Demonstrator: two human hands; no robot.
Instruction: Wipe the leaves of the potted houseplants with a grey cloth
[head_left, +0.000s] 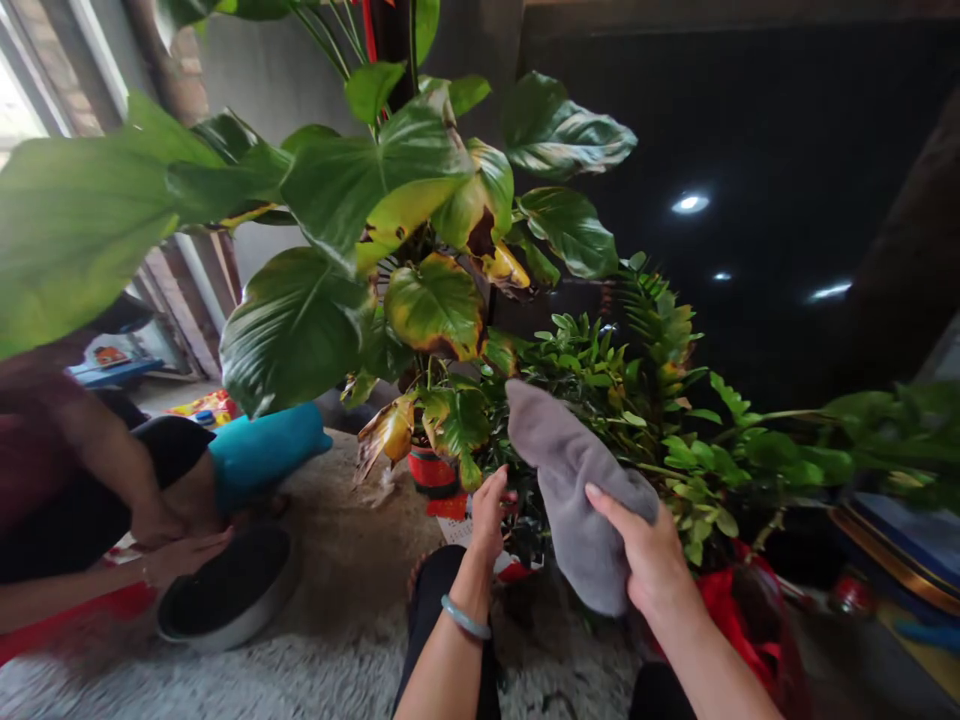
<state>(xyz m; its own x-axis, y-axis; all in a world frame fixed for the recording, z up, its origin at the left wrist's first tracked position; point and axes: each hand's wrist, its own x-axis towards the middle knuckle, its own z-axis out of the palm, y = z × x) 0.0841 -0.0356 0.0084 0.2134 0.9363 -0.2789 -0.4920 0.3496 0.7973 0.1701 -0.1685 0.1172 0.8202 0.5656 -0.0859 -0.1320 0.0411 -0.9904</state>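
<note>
My right hand grips a grey cloth and holds it up against the small-leaved green plant. My left hand, with a pale bangle on its wrist, reaches in among the low leaves beside the cloth, fingers curled on the foliage. Just behind it stands a red pot carrying a tall plant with big green and yellowing leaves.
Another person sits at the left, arms resting by a dark round bowl on the shaggy grey rug. A blue roll lies behind it. Red wrapping surrounds a pot at the right, near a framed object.
</note>
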